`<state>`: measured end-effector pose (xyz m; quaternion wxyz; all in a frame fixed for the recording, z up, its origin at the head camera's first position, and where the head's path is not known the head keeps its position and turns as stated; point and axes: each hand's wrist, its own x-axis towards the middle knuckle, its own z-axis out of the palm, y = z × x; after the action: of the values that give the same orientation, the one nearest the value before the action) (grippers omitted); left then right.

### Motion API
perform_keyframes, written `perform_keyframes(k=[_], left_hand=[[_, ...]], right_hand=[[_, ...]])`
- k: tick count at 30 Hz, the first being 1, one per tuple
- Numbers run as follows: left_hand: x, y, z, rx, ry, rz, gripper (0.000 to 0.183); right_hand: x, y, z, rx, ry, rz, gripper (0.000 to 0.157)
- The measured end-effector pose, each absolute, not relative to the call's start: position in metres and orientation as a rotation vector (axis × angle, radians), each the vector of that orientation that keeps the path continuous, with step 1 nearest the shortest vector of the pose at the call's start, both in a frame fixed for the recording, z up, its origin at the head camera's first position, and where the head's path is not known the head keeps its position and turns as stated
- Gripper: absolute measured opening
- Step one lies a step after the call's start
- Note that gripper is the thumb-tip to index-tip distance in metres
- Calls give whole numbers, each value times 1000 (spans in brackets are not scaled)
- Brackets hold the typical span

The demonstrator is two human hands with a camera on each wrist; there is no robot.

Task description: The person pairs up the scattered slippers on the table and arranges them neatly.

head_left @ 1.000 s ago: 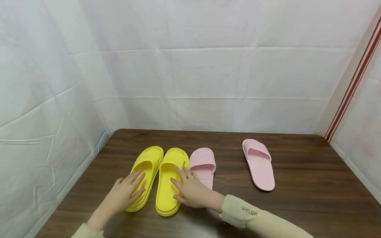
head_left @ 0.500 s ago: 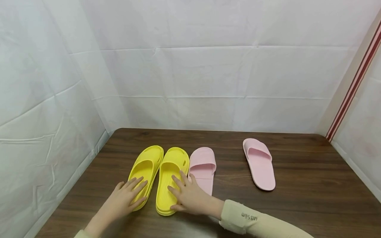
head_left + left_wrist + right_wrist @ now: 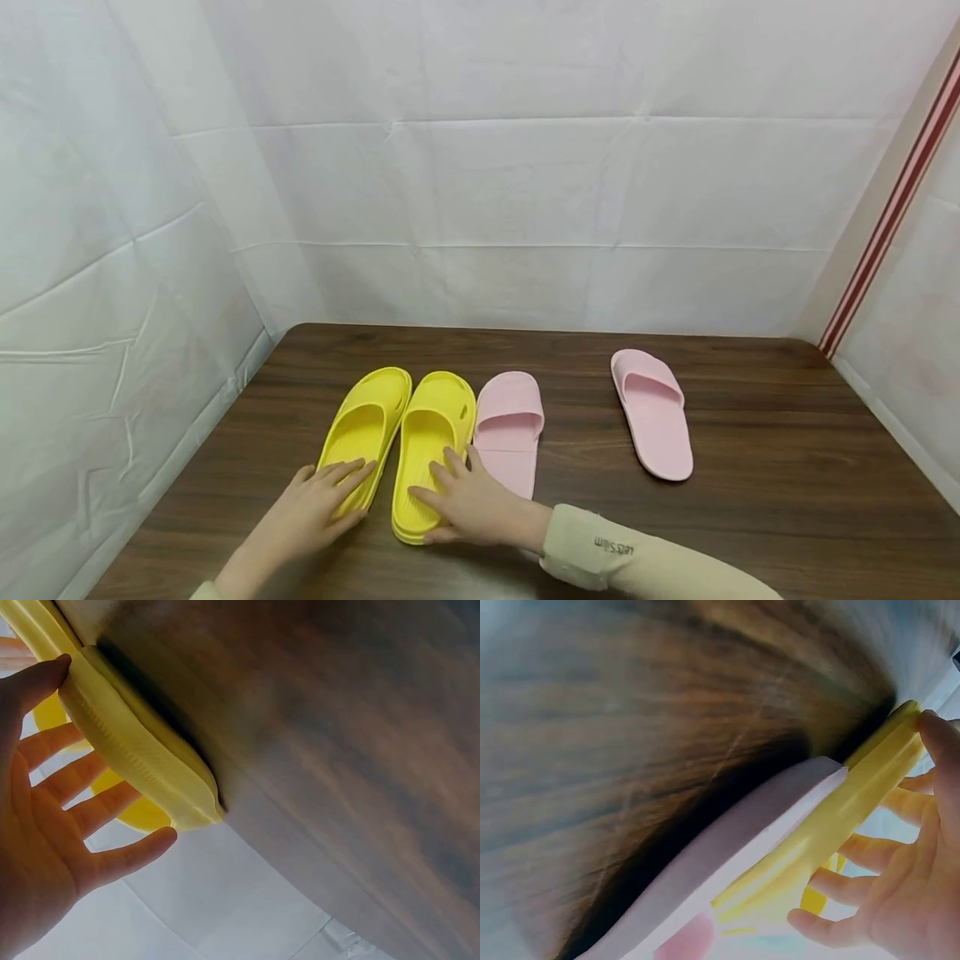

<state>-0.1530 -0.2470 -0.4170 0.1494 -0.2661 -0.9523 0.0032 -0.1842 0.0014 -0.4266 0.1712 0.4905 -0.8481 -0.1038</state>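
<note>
Two yellow slippers lie side by side on the table, toes away from me. Over the heel of the left yellow slipper (image 3: 362, 429) is my left hand (image 3: 303, 518); in the left wrist view its thumb tip meets the heel edge (image 3: 142, 750) and the fingers are spread. My right hand (image 3: 480, 504) reaches over the heel of the right yellow slipper (image 3: 442, 398). Its thumb tip is at that slipper's heel in the right wrist view, with the other fingers spread above the footbed (image 3: 840, 814). Beside it lies a pink slipper (image 3: 512, 400), its heel partly hidden by my right hand.
A second pink slipper (image 3: 660, 429) lies apart on the right, tilted with its toe toward the back left. The dark wooden table (image 3: 787, 467) has white cloth (image 3: 525, 183) hanging behind it and at both sides. A red-striped band (image 3: 888, 217) runs down at the right.
Both hands have drawn back toward the heels of the yellow slippers, uncovering more of their footbeds. The slippers have not visibly moved.
</note>
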Motion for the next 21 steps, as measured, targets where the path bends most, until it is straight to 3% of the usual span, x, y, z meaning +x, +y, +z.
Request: perform_keyframes(k=[21], left_hand=[[-160,-241,-408,-797,-2896,-69,54]], right_hand=[[-193,-7,-418,1366,-2591,-344,55]])
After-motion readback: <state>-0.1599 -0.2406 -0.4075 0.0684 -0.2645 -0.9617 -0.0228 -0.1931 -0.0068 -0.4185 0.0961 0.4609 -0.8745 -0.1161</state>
